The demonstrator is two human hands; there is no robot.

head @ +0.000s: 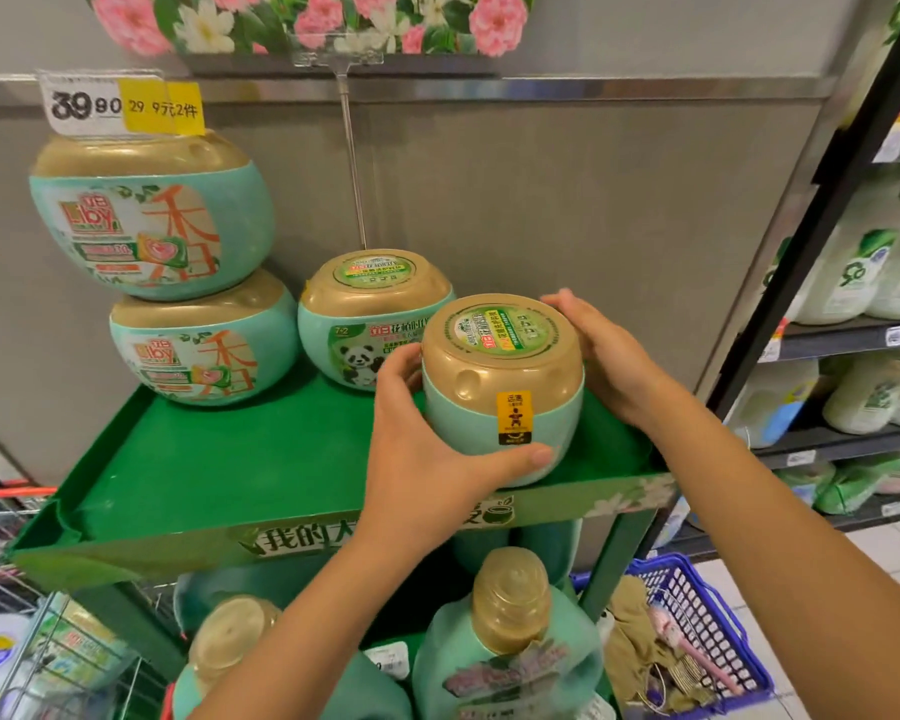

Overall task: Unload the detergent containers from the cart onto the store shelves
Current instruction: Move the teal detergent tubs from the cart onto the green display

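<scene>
A round mint-green detergent tub (502,413) with a gold lid rests near the front right of the green display shelf (204,475). My left hand (422,433) grips its left side, thumb across the front. My right hand (601,356) holds its right side and back. Just behind it stands a matching panda-label tub (354,324). At the shelf's back left, two more tubs (204,345) are stacked, the upper one (146,215) leaning. The wire cart (37,615) shows at the lower left with packages inside.
Gold-capped green detergent bottles (510,646) stand on the lower tier. A blue basket (707,631) with cloths sits on the floor at right. Dark store shelving (842,335) with white bottles runs along the right. A price tag (120,103) and a flowered sign holder rise behind.
</scene>
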